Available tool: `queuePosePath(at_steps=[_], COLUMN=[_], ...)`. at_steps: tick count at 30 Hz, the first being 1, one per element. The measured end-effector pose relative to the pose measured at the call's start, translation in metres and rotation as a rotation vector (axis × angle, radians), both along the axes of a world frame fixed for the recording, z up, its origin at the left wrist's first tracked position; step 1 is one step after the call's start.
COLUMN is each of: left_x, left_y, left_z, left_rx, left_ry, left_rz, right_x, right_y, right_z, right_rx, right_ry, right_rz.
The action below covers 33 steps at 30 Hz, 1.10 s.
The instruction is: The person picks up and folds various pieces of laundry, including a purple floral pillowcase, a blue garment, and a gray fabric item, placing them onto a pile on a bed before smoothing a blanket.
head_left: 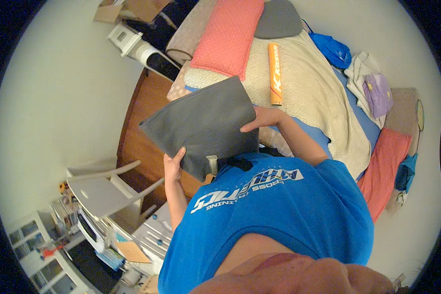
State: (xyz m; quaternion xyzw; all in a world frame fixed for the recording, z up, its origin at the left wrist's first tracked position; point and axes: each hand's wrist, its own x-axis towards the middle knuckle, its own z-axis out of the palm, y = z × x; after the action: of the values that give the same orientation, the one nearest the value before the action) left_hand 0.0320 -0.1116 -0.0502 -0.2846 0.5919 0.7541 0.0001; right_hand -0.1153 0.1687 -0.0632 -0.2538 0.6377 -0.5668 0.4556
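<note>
Both our hands are clamped on a flat grey pouch (206,117), one at each side, holding it tilted in front of our chest. Our left hand (173,164) grips its lower left edge, the thumb pointing up along the near face and the forearm rising steeply from below. Our right hand (263,119) pinches the right edge, thumb laid across the face toward the left, elbow bent out and forearm slanting up from the right. Most of our fingers are hidden behind the grey material, so we cannot tell how they are spread, nor quite whether it is a pouch or a folded cover. A pale tab (211,164) hangs at its lower edge, close to our blue T-shirt (259,210). Beyond the pouch's left corner, brown wooden floor (149,105) runs between the pale wall (59,98) and the bed; a white chair (95,193) stands at the lower left, apart from our left hand. The pouch's upper corner overlaps the near edge of the bed in our view. There, a cream blanket (318,93) spreads to the right, with an orange tube (275,73) lying lengthwise beyond our right hand and a coral pillow (230,39) farther back.
</note>
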Motion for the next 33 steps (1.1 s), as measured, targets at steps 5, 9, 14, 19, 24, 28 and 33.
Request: queuePosePath(at_steps=[5, 9, 14, 19, 24, 28, 33], left_x=[-0.075, -0.135, -0.197, -0.235, -0.255, -0.256, -0.226], left_y=[0.028, 0.046, 0.07, 0.056, 0.027, -0.012, -0.053], left_z=[-0.009, -0.026, -0.072, -0.134, -0.169, -0.203, -0.214], left_rx=[-0.004, -0.056, -0.176, 0.019, -0.143, -0.192, -0.401], left_ry=[0.0, 0.028, 0.052, -0.137, -0.359, -0.433, -0.441], left_rz=[-0.188, -0.429, -0.768, -0.895, -0.921, -0.79, -0.807], right_x=[-0.005, 0.004, 0.027, 0.035, 0.024, -0.015, -0.069], right_y=[0.053, 0.083, 0.11, 0.121, 0.146, 0.195, 0.284], right_z=[-0.011, -0.014, -0.012, -0.006, -0.032, -0.035, -0.035], right_rx=[0.195, 0.327, 0.45, 0.474, 0.517, 0.372, 0.009], right_ry=[-0.126, 0.019, -0.041, -0.186, -0.106, -0.128, 0.005], right_rz=[-0.222, -0.445, -0.779, -1.079, -1.38, -1.55, -1.762])
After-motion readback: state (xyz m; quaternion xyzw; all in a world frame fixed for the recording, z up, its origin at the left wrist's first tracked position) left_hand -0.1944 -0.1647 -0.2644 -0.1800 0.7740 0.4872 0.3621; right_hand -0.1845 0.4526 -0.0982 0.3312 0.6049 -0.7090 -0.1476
